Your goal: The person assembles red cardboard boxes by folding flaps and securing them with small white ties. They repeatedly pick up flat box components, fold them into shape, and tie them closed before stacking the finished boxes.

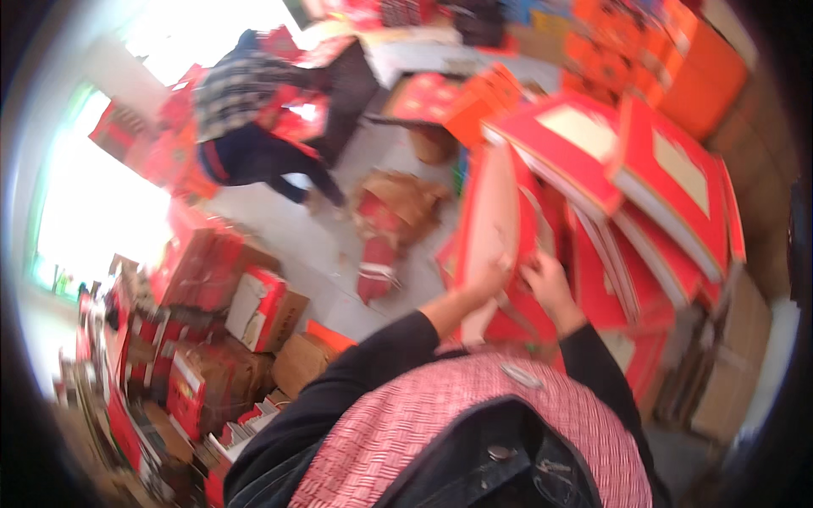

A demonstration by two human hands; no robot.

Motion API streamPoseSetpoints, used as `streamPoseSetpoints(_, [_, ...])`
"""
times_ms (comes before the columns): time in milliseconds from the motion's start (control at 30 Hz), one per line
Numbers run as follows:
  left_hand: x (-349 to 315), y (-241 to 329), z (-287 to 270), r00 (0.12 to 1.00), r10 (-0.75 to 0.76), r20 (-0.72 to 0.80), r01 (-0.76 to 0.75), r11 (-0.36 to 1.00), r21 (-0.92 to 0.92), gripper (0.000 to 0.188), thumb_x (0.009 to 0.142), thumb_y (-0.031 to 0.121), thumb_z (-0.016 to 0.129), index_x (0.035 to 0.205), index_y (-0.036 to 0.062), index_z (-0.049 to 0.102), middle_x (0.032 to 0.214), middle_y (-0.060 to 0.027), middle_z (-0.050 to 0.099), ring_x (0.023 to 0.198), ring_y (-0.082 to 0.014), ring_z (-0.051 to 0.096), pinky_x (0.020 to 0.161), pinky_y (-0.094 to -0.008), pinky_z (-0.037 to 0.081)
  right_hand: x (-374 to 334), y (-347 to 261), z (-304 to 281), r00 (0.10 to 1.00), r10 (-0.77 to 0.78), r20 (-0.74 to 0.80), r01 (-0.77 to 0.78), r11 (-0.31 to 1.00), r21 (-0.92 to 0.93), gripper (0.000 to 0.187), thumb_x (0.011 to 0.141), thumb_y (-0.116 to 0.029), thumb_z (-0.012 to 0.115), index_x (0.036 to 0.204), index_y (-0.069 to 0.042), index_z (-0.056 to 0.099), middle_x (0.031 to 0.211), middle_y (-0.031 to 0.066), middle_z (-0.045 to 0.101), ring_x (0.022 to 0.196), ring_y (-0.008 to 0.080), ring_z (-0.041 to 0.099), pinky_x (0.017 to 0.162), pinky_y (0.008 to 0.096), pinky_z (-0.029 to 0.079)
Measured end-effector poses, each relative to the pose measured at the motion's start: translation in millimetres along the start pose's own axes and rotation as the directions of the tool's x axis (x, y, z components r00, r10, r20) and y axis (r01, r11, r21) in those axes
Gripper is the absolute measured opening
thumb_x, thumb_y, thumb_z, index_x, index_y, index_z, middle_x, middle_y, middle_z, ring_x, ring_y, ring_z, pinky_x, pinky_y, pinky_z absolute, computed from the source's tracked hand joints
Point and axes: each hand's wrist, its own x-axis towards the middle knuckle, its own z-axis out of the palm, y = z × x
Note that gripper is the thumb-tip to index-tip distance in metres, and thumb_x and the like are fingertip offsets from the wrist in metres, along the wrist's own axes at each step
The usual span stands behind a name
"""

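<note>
A flat red gift box (493,222) with a pale face stands tilted on edge in front of me. My left hand (489,278) lies against its lower part, its fingers smeared by motion. Just to the right, my right hand (549,288) has its fingers curled together near the box's inner edge. Whatever they pinch is too blurred to make out. Several red boxes with cream panels (577,131) lean fanned out to the right, beside and beyond my right hand. More red surfaces lie under my hands.
Someone in a checked shirt (233,89) bends over a dark open carton (351,93) at the far left. Crumpled brown paper (411,203) lies on the floor (326,267). Cartons (224,381) are piled at the left; orange boxes (694,76) stand at the back right.
</note>
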Motion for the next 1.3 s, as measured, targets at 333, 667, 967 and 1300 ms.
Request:
streamPoseSetpoints(333, [-20.2,50.3,11.9,0.996,-0.085,-0.021,-0.001,0.236,-0.972,0.017,0.091,0.009,0.037,0.092,0.0017,0.052,0.075,-0.0071,0.056,0.067,-0.0162,0.055,0.062,-0.0283,0.046,-13.0,-16.7,-18.1,0.94,0.34,-0.003,-0.336,0.929,0.156,0.034,0.091,-0.034,0.046,0.071,-0.006,0.052,0.057,-0.0004,0.049,0.045,0.0082,0.045,0.04,0.0212,0.034])
streamPoseSetpoints(667, [-23.7,47.3,16.5,0.98,-0.2,-0.011,0.084,0.458,-0.885,0.019,0.093,0.014,0.043,0.103,0.0017,0.053,0.082,-0.004,0.056,0.07,-0.0114,0.054,0.059,-0.025,0.044,-16.5,11.5,-26.3,0.981,0.192,0.035,-0.158,0.678,0.718,0.026,0.084,-0.014,0.052,0.061,-0.014,0.039,0.052,-0.0053,0.032,0.041,0.0053,0.029,0.039,0.0211,0.022])
streamPoseSetpoints(967, [-12.2,51.4,24.1,0.962,0.085,-0.26,-0.224,0.79,-0.571,0.021,0.086,0.008,0.052,0.107,0.0027,0.056,0.081,-0.0083,0.06,0.072,-0.0147,0.057,0.065,-0.0285,0.045,-18.9,14.8,-28.9,0.983,0.171,0.068,-0.147,0.508,0.849,0.026,0.084,-0.018,0.047,0.06,-0.013,0.038,0.05,-0.0042,0.031,0.039,0.0087,0.027,0.04,0.0228,0.024])
streamPoseSetpoints(1300, [-1.0,57.9,24.6,0.936,0.273,-0.224,-0.335,0.884,-0.324,0.017,0.084,0.01,0.05,0.093,-0.0001,0.06,0.079,-0.0145,0.062,0.076,-0.0193,0.061,0.07,-0.0311,0.046,-25.6,6.5,-33.7,0.975,0.215,-0.053,-0.082,0.574,0.815,0.017,0.085,-0.02,0.05,0.078,-0.005,0.055,0.063,0.0002,0.049,0.048,0.0091,0.038,0.047,0.023,0.031])
